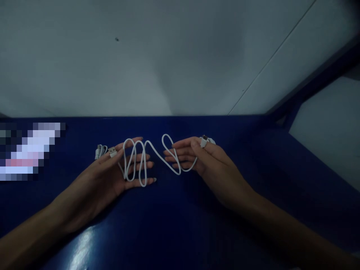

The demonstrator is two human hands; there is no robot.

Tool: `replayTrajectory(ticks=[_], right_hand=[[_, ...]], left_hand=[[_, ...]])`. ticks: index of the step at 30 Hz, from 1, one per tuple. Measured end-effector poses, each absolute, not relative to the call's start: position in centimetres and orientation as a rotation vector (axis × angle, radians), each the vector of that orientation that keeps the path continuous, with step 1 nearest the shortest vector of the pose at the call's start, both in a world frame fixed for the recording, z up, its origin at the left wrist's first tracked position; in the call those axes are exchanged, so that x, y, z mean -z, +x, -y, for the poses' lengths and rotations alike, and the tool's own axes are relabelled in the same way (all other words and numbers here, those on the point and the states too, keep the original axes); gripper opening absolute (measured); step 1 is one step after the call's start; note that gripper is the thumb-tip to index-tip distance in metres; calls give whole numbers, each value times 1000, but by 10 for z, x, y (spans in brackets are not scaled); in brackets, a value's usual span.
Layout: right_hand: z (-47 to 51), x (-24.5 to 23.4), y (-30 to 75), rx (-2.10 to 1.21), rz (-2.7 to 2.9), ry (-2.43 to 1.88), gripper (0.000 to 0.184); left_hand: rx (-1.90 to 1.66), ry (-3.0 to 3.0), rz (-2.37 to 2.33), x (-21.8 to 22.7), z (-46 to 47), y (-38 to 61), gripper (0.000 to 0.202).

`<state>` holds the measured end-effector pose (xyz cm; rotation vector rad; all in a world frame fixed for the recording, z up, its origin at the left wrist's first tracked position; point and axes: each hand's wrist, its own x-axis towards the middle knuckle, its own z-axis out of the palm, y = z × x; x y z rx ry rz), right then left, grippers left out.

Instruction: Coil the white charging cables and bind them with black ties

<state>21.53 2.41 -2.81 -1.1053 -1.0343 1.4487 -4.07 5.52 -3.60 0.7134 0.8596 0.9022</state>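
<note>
Both hands with a white cable point(153, 152) strung between them, over a blue table point(180, 225).
Left hand point(112, 176) lies palm up, fingers spread and open, with the cable wound in several loops round the fingers. A flat USB plug point(112, 152) sits at the thumb tip; can't tell if it is pinned. From those loops the cable runs right, makes one small loop in the gap between the hands, then passes round the fingers of the right hand point(205, 161). Right hand fingers are stretched out toward the left, and the thumb presses the small end plug point(204, 141) against the index finger. A second coiled cable point(99, 150) lies on the table just left of the left thumb. Blurred patch point(28, 150) at far left, white wall point(140, 56) behind the table.
</note>
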Motion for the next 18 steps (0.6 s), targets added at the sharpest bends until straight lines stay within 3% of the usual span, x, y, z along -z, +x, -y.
replayTrajectory(ticks=[18], right_hand=[[-23, 33, 216, -1698, 1048, -982, 38]], left_hand=[[-917, 691, -913, 19, -47, -32, 34]])
